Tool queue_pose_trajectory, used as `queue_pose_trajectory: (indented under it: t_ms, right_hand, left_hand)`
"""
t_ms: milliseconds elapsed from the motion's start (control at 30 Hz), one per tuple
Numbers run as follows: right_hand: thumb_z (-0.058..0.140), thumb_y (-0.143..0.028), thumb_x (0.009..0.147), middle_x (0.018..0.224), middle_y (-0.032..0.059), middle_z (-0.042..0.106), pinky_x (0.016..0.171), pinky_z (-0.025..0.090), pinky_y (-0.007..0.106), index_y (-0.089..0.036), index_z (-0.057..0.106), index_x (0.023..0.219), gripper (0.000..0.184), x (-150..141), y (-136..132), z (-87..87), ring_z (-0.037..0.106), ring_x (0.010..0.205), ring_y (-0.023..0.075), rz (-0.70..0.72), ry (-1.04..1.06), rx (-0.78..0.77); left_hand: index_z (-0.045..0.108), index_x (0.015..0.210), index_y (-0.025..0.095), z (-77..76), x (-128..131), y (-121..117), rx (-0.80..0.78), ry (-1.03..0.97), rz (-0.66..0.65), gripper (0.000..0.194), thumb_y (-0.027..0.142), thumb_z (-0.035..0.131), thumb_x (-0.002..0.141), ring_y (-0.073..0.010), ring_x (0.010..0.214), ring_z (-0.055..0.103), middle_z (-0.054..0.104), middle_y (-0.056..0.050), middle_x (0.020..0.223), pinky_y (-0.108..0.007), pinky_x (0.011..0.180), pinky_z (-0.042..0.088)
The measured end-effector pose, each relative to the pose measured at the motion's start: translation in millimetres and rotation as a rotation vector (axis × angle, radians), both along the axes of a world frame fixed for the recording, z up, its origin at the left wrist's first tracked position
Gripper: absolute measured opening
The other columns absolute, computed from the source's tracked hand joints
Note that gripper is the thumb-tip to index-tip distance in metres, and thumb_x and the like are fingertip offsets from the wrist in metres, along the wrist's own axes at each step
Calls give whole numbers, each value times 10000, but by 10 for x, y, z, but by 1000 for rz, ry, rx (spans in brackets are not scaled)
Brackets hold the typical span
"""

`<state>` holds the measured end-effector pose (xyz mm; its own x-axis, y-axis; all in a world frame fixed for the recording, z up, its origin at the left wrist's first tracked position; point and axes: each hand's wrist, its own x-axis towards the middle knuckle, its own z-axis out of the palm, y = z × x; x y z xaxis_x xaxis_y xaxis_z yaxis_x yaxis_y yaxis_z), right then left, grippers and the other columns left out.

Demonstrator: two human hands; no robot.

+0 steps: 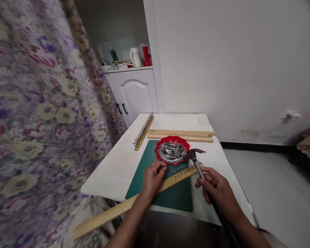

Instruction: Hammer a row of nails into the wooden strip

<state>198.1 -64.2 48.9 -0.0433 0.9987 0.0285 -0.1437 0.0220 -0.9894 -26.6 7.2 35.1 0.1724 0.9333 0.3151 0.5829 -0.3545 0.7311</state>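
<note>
My right hand grips a claw hammer by its shaft, with the dark head raised over the right end of a long wooden strip. Several nails stand upright in that end, and rows of small holes run along the rest. Fingers closed in a pinch, my left hand rests over the strip just below the bowl; whatever is between the fingertips is too small to make out. A red scalloped bowl full of loose silver nails sits on a green mat.
On the white table, a short strip studded with dark nails lies at the back left. More wooden strips lie behind the bowl. The long strip overhangs the front left edge. A floral curtain hangs at left, a wall behind.
</note>
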Motion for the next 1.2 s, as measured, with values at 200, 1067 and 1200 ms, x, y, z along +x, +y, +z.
queue_pose_trajectory:
  t_ms: [200, 1067, 1200]
  right_hand:
    - [539, -317, 865, 695, -31, 587, 331, 305, 157, -185, 507, 1105, 275, -14, 33, -34, 404, 327, 26, -5, 6, -12]
    - [560, -331, 835, 681, -32, 583, 317, 306, 168, -181, 510, 1074, 287, -29, 82, -18, 414, 330, 41, -34, -1, 8]
    - [600, -334, 810, 666, -39, 577, 330, 309, 172, -184, 513, 1096, 335, -88, 108, -14, 409, 334, 41, -103, 22, 32]
  left_hand:
    - [663, 765, 177, 144, 179, 507, -11, 324, -137, 130, 160, 534, 774, -162, 795, 570, 647, -38, 828, -244, 709, 404]
    - [571, 822, 195, 132, 299, 639, 21, 493, -136, 133, 183, 439, 833, -172, 735, 545, 619, -38, 815, -258, 639, 368]
    - [521, 839, 192, 246, 276, 327, 126, 290, -113, 160, 214, 370, 888, -159, 737, 516, 562, -26, 804, -259, 677, 375]
